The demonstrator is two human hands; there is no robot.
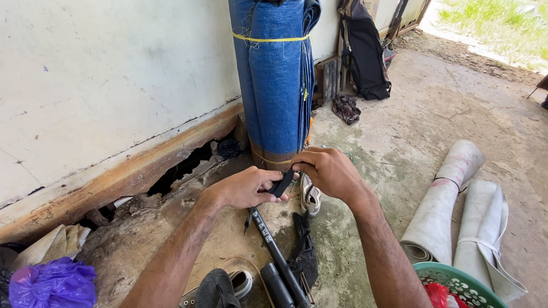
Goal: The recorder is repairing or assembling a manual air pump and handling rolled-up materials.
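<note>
A flat black strap (pixel 282 183) is pinched between both hands just above a long black rod (pixel 278 256) with smooth matte surface, which slants down toward the bottom edge. The grip of the left hand (pixel 248 188) is closed on the lower end of the strap, and the grip of the right hand (pixel 326 171) is closed on its upper end. Behind them a rolled blue woven tarp (pixel 275 80), tied with yellow string, stands upright on the rough concrete floor (pixel 434 120), and pale rolled mats (pixel 456 199) lie to the right.
</note>
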